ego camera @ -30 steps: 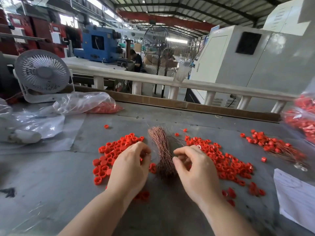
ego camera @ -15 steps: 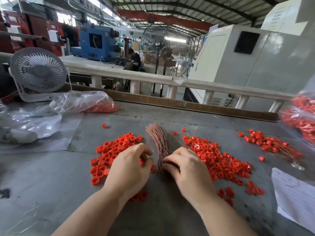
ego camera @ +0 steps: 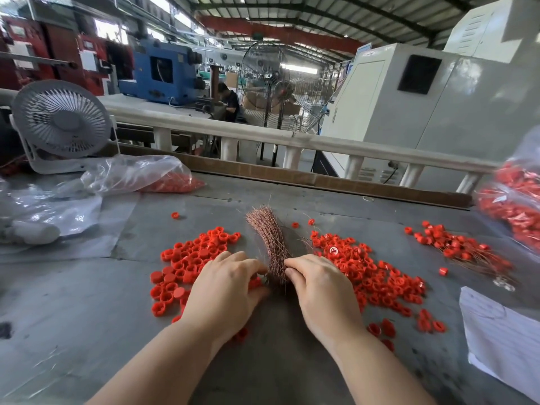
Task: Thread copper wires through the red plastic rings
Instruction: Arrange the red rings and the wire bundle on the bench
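Your left hand and right hand lay palm-down on grey table, either side of near end of copper wire bundle. Fingers of both curled toward bundle, tips touching strands; actual pinch could not be told. Loose red rings lay piled left of bundle, another red pile right.
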The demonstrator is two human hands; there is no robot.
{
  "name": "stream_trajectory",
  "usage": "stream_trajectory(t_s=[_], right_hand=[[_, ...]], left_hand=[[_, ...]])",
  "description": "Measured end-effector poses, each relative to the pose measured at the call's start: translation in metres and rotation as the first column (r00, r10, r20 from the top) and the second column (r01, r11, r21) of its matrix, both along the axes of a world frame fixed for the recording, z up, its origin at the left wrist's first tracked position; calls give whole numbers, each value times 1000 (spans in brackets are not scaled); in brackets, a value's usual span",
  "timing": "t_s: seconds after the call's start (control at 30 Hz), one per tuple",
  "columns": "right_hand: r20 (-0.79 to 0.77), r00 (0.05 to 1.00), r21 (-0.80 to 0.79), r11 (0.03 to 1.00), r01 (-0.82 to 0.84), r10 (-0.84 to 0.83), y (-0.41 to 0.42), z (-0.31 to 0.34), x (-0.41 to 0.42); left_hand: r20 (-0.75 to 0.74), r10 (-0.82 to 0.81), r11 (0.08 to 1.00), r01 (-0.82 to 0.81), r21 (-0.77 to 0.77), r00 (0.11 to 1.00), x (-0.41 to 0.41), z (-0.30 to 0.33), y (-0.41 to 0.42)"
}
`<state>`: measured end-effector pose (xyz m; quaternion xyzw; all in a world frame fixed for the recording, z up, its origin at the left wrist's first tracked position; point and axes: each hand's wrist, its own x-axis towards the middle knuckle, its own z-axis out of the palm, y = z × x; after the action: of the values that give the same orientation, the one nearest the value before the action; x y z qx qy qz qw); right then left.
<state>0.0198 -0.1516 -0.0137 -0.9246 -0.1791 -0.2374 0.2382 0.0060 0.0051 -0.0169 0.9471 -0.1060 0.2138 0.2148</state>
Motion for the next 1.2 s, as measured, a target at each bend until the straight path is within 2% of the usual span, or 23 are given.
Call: stream_trajectory(t_s=[0.2, 0.3, 0.4, 0.53, 0.6, 0.77, 0.97, 1.2], right_hand=[[-14, 1000, -12, 1000, 5, -5, 1, 0, 0], [-26, 1000, -15, 1000, 5, -6, 1, -1, -1], [-32, 999, -12, 1000, 6, -7, 0, -1, -2], [-34, 999, -18, 1000, -1, 0, 0, -2, -3], [-31, 1000, -24, 1000, -2, 1, 0, -2, -3], [-30, 1000, -34, 999, 0, -1, 0, -1, -4], [-68, 998, -70, 998, -3, -2, -1, 4, -3], [-141, 989, -28, 999, 37, -41, -5, 14, 5]], left_hand=[[48, 94, 993, -90, -79, 994, -4, 3, 3], [18, 149, 986, -147, -81, 989, -8, 5, 6], [-168, 174, 982, -185, -48, 970, -13, 9, 15], [-387, 175, 976, -106, 192, 906, -19, 6, 27], [-462, 167, 967, -53, 250, 871, -21, 4, 29], [-434, 152, 954, -17, 300, 888, -17, -1, 25], [-362, 146, 963, -48, 267, 921, -1, -2, 8], [-448, 177, 930, 0, 367, 876, 17, 1, -1]])
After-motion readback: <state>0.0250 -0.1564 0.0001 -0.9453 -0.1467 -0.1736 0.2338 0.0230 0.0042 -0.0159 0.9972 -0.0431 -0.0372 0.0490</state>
